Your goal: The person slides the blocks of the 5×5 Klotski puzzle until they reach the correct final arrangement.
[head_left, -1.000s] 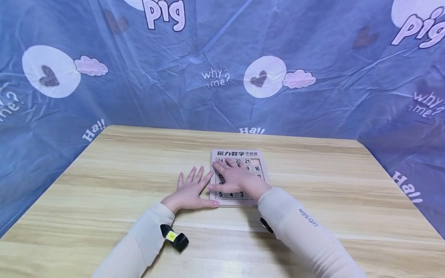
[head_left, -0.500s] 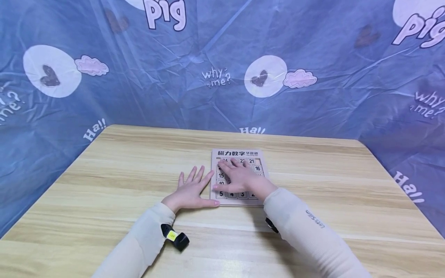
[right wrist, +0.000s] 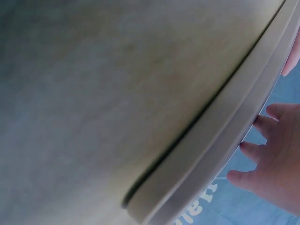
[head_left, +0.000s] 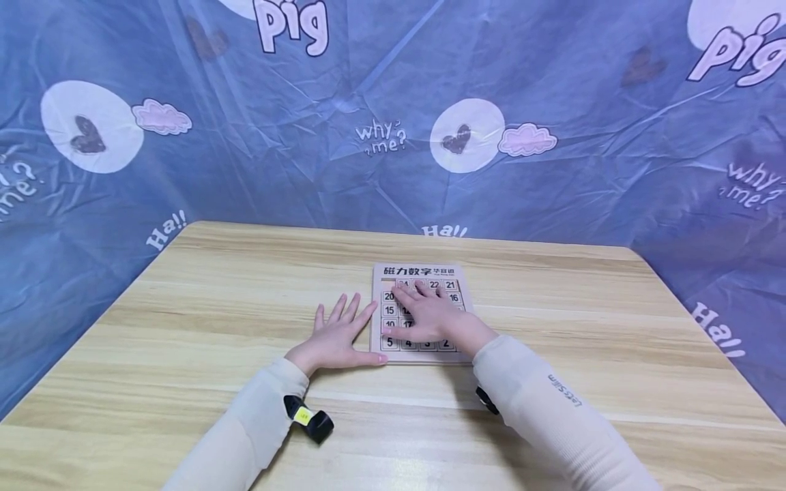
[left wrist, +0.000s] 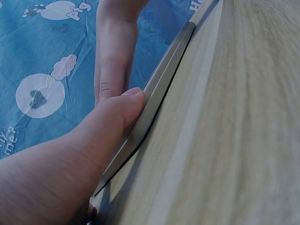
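A beige number sliding puzzle lies flat on the table, with numbered square tiles and Chinese lettering along its far side. My left hand is spread beside its left edge. The left thumb rests on the near rim in the left wrist view. Over the tiles lies my right hand, fingers spread and fairly straight, fingertips at the top row and hiding several numbers. That row reads 24, a covered tile, 22 and 21, pushed to the right, with the vacant slot at its left end.
The wood-grain table stretches out on every side of the puzzle. Behind it hangs a blue printed cloth. A black wrist camera is strapped to the left sleeve.
The right hand has moved right, sliding the top row of tiles with it. The vacant slot went from the right end to the left end. The left hand stayed in place.
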A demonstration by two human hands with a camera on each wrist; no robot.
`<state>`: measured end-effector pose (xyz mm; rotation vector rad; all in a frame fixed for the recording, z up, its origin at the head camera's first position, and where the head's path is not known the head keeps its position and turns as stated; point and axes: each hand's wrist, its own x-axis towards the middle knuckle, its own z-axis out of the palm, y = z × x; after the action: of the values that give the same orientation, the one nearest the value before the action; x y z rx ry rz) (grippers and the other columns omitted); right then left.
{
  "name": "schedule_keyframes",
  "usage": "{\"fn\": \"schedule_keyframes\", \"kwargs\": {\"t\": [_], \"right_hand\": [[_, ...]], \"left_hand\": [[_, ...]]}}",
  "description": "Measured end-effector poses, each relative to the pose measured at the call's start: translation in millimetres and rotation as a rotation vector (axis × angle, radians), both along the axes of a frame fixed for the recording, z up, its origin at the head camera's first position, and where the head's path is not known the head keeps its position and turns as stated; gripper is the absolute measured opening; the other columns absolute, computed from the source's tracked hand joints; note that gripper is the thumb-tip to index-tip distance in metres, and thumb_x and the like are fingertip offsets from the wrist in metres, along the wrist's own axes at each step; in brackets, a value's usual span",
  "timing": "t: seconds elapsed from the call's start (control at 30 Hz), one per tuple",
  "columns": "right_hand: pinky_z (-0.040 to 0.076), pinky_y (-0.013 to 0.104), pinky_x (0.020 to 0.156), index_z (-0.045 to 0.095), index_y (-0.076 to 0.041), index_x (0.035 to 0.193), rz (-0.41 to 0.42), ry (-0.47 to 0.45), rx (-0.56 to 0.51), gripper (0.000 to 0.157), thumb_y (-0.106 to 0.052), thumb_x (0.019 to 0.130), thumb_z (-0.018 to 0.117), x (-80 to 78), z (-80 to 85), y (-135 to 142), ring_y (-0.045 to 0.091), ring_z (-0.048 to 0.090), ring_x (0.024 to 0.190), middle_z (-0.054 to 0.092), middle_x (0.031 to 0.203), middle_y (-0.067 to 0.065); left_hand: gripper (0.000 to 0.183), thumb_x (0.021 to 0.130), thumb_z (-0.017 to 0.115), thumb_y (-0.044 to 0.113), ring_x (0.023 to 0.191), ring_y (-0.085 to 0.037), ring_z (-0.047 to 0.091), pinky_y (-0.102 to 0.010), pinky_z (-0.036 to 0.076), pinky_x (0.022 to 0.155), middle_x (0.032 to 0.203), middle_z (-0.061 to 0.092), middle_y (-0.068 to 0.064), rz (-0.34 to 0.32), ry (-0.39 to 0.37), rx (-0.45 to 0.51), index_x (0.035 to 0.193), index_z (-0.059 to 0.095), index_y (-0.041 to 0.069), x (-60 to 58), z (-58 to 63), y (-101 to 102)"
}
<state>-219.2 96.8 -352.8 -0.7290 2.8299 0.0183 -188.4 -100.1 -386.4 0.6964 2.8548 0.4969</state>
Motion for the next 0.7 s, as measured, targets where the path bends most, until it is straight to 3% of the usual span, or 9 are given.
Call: {"fn": "schedule_keyframes", "kwargs": {"t": [0.47, 0.7], "right_hand": [[0.008, 0.054, 0.096, 0.010, -0.018, 0.140, 0.013, 0.020, 0.009, 0.089, -0.074, 0.073, 0.026, 4.3, 1.2, 3.7, 0.028, 0.006, 0.128, 0.010, 0.142, 0.000], [0.007, 0.053, 0.097, 0.012, -0.017, 0.140, 0.060, 0.029, -0.031, 0.085, -0.071, 0.076, 0.026, 20.2, 6.2, 8.4, 0.027, 0.008, 0.128, 0.015, 0.142, 0.002]], "left_hand": [[0.099, 0.063, 0.042, 0.077, 0.127, -0.031, -0.006, -0.056, -0.011, 0.092, 0.142, 0.001, -0.012, -0.007, 0.007, 0.005, 0.140, 0.010, 0.024, 0.1, 0.8, 1.0], [0.100, 0.062, 0.043, 0.077, 0.127, -0.032, -0.005, -0.056, -0.010, 0.093, 0.142, 0.003, -0.013, 0.000, 0.018, 0.010, 0.140, 0.010, 0.024, 0.7, -0.2, -0.3]]}}
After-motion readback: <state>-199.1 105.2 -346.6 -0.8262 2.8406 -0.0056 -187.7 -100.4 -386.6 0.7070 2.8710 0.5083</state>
